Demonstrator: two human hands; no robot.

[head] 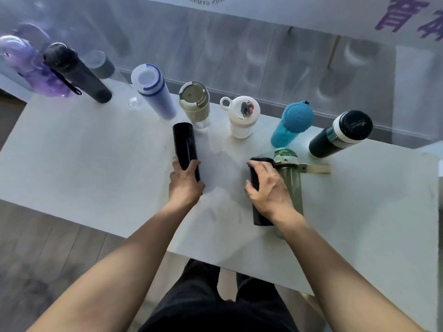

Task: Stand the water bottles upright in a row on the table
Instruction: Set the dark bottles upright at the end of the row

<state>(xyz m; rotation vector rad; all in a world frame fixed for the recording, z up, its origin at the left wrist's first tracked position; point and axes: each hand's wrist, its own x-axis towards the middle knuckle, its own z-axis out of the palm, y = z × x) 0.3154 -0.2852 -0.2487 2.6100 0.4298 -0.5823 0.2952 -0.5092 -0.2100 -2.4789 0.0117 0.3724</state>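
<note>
The left hand (185, 182) holds one black bottle (185, 146) tight; the right hand (268, 188) wraps another black bottle (257, 190), maybe lying on the tabletop (96, 152).

Large purple Chinese characters (407, 16) are printed upside down on the white banner (311, 13) at the top right, cut off by the frame edge and not surely readable. A round green emblem (203, 0) with inverted lettering, too blurred to be read, is seen at the banner's top edge. Faint pale script on the black lid of the dark flask with a white collar (345, 133) cannot be made out.
</note>
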